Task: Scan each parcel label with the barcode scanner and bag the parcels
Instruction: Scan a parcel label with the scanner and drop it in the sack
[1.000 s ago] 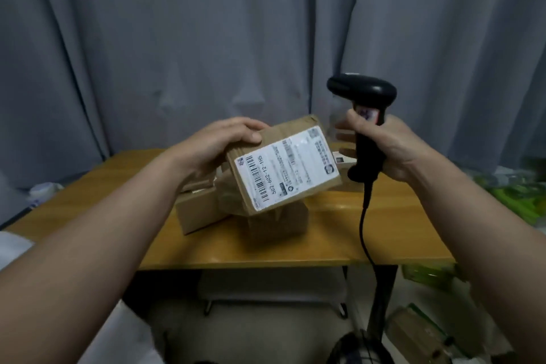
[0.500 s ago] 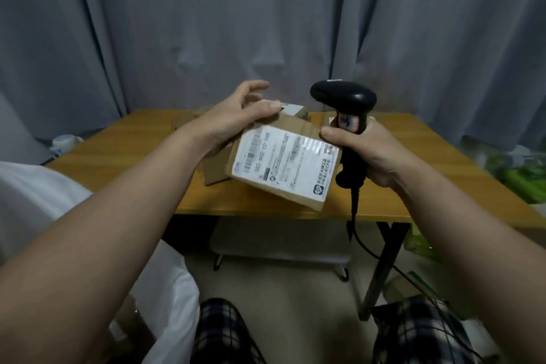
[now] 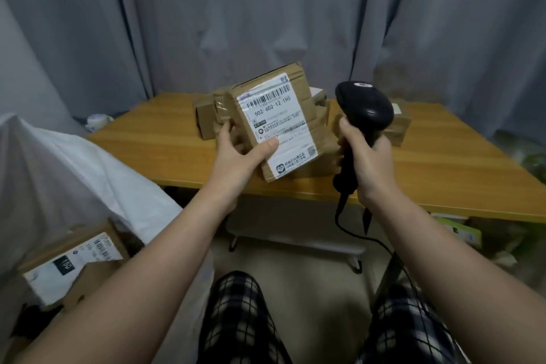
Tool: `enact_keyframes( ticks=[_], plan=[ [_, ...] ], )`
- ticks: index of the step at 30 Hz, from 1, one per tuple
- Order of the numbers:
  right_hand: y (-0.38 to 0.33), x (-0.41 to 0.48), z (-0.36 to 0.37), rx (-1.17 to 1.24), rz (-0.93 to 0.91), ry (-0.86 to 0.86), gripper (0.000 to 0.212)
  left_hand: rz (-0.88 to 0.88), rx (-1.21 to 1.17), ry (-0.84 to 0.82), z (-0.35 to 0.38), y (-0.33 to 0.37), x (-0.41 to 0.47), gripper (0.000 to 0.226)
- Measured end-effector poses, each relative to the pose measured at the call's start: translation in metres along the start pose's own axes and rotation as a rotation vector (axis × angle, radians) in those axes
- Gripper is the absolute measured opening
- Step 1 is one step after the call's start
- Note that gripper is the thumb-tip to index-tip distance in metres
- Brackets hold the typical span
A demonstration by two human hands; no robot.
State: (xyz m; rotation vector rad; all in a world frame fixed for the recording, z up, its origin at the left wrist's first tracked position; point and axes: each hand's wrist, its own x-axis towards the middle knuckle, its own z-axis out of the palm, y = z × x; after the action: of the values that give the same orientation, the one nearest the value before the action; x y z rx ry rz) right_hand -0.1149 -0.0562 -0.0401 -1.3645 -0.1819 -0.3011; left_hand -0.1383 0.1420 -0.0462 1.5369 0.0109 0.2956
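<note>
The brown parcel [image 3: 298, 80] is up in the air over the bench [image 3: 443, 165], tilted, with its white label [image 3: 274, 115] facing the person. The left hand [image 3: 236, 156] holds its low left corner, fingers [image 3: 227, 130] curled round it and thumb on the label. Just beside it, the right hand [image 3: 369, 159] is wrapped round the handle of the black barcode scanner [image 3: 366, 106]. I think this parcel is being scanned now. More parcels [image 3: 206, 115] wait on the bench. One labelled box [image 3: 71, 257] seems to be in the white bag [image 3: 68, 174] already.
</note>
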Motion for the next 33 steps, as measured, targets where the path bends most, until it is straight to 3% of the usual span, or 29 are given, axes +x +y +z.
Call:
enact_keyframes(
  ticks=[4,7,12,19,28,33],
  plan=[
    [-0.009,-0.016,0.013,-0.160,-0.152,-0.184,0.007,0.080,0.172,0.093,-0.032,0.002,0.002,0.092],
    [-0.003,-0.032,0.032,-0.264,-0.226,-0.251,0.016,0.065,0.233,0.146,-0.049,-0.006,0.003,0.096],
    [0.026,-0.054,0.055,-0.299,-0.163,-0.214,0.030,0.065,0.254,0.183,-0.063,-0.017,-0.002,0.086],
    [0.050,-0.075,0.069,-0.192,-0.049,-0.244,0.020,0.038,0.260,0.235,-0.079,-0.035,0.000,0.064],
    [0.054,-0.080,0.071,-0.126,0.035,-0.251,0.017,0.004,0.250,0.257,-0.084,-0.048,0.013,0.075],
    [0.055,-0.080,0.067,-0.140,0.035,-0.254,0.018,0.013,0.247,0.250,-0.082,-0.053,0.013,0.070]
  ],
)
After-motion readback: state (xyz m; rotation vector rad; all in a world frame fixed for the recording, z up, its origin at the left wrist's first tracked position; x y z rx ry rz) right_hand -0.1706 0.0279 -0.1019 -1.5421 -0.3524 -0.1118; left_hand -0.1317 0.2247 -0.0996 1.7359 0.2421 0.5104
